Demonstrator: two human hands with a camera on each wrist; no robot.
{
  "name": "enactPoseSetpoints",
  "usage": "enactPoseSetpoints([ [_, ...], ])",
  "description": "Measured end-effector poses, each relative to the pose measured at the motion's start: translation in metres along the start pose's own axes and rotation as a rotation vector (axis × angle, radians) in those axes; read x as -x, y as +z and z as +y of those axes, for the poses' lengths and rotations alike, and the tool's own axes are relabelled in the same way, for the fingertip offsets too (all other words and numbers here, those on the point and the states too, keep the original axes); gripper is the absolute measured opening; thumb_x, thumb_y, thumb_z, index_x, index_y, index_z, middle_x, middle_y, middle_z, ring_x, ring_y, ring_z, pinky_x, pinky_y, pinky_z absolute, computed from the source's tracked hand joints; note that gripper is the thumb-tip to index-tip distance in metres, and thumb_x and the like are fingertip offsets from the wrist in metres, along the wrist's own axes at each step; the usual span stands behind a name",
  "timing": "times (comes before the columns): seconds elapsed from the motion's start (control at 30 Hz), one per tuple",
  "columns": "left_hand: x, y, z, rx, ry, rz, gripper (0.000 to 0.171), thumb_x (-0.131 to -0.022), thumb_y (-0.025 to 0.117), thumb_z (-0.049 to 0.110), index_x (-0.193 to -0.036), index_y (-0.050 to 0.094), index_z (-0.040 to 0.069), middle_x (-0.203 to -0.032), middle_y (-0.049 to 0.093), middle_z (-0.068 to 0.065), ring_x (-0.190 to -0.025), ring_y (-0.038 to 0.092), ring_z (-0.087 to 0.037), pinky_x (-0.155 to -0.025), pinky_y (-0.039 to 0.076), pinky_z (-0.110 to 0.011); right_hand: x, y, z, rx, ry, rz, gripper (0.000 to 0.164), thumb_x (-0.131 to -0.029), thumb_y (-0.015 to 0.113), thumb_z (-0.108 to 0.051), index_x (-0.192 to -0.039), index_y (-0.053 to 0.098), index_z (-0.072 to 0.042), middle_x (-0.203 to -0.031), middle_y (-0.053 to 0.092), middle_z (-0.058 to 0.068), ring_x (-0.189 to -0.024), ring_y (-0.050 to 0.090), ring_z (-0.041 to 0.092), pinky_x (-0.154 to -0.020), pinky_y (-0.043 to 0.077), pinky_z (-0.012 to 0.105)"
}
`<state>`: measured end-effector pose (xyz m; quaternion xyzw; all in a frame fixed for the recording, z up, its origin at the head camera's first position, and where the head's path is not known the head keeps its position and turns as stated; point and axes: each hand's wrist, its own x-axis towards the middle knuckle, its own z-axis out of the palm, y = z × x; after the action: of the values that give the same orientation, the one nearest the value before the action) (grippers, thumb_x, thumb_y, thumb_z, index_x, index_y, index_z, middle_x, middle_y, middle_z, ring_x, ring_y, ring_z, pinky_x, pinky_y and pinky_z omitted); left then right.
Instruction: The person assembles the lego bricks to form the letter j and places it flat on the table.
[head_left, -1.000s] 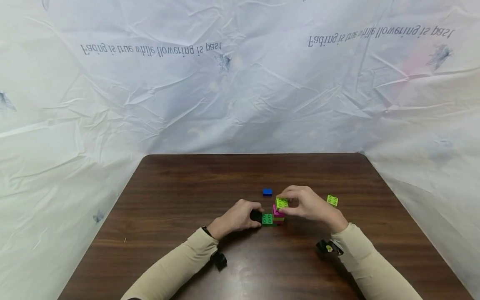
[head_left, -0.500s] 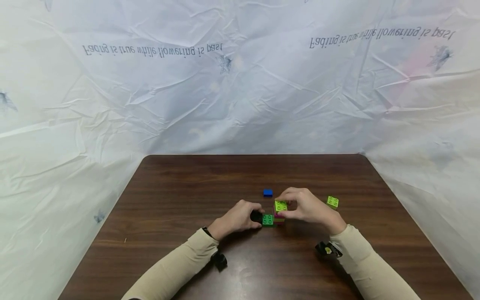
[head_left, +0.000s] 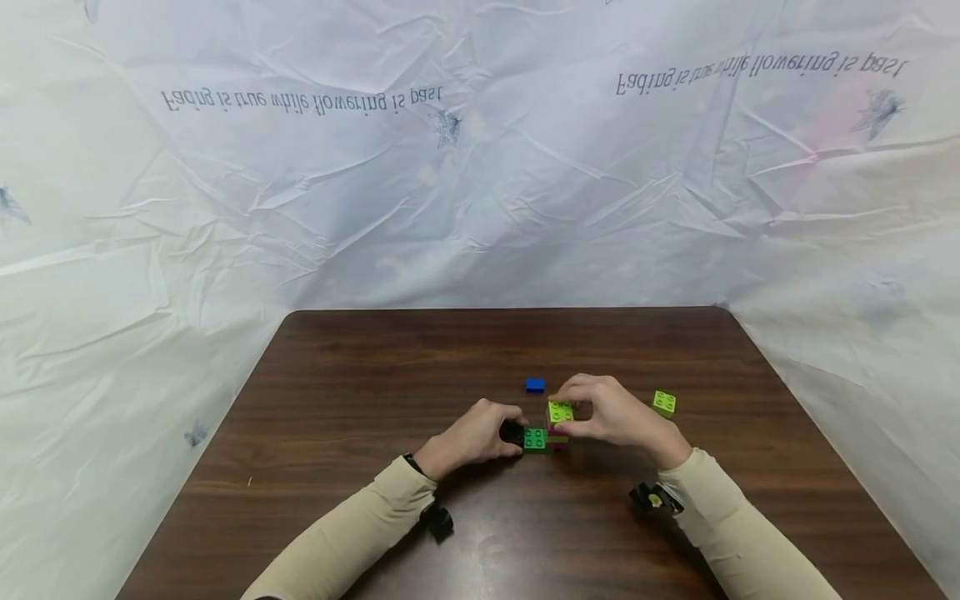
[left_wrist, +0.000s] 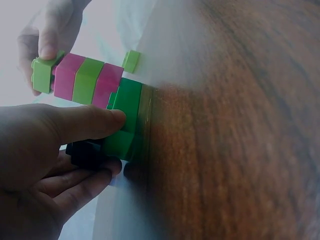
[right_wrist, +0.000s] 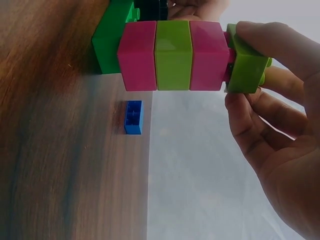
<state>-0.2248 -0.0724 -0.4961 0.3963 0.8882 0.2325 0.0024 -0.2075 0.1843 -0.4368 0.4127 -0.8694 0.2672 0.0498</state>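
Toy building bricks form a tower: pink, lime and pink again, standing on a green building brick on the table. My right hand pinches another lime building brick by its sides, thumb against fingers. That brick sits slightly askew on the tower's top, with pink studs showing in a narrow gap beneath. My left hand grips the base's left end, its thumb lying on the green brick in the left wrist view. A black brick shows between its fingers, partly hidden.
A blue brick lies behind the tower, hollow side showing in the right wrist view. Off to the right rests a loose lime brick. The brown wooden table is surrounded by hanging white printed sheeting.
My right hand has brought the lime brick slightly left and down onto the top pink brick, then barely moved. The left hand has stayed in place on the base.
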Motion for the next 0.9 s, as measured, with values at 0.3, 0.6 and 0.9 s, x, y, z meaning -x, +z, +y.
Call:
enactPoseSetpoints([
  [0.3,-0.0002,-0.0005,0.0003,0.006,-0.003,-0.009,0.030,-0.080,0.081,0.026,-0.107,0.071,0.019,-0.106,0.072,0.004,-0.095,0.065,-0.007,-0.079,0.051,-0.020,-0.0002,0.0008,0.0010,-0.016,0.003,0.000,0.034,-0.086,0.075,-0.029,-0.116,0.071,-0.015,-0.109,0.065,-0.005,-0.088,0.061,0.004,-0.072,0.055,0.029],
  [0.6,0.0006,0.0001,0.0026,0.007,-0.001,-0.005,0.030,-0.080,0.082,0.026,-0.107,0.071,0.019,-0.106,0.072,0.004,-0.093,0.065,-0.007,-0.078,0.051,-0.020,0.0017,0.0028,0.0035,-0.035,0.001,-0.008,0.033,-0.088,0.073,-0.030,-0.117,0.071,-0.014,-0.109,0.066,-0.004,-0.088,0.062,0.005,-0.072,0.054,0.027],
  [0.9,0.0008,0.0008,0.0040,-0.002,-0.004,-0.005,0.030,-0.079,0.082,0.026,-0.106,0.071,0.019,-0.106,0.072,0.005,-0.095,0.065,-0.007,-0.080,0.051,-0.021,0.0018,0.0029,0.0046,-0.056,-0.012,-0.005,0.032,-0.087,0.074,-0.031,-0.115,0.071,-0.015,-0.108,0.065,-0.005,-0.089,0.062,0.005,-0.073,0.054,0.027],
])
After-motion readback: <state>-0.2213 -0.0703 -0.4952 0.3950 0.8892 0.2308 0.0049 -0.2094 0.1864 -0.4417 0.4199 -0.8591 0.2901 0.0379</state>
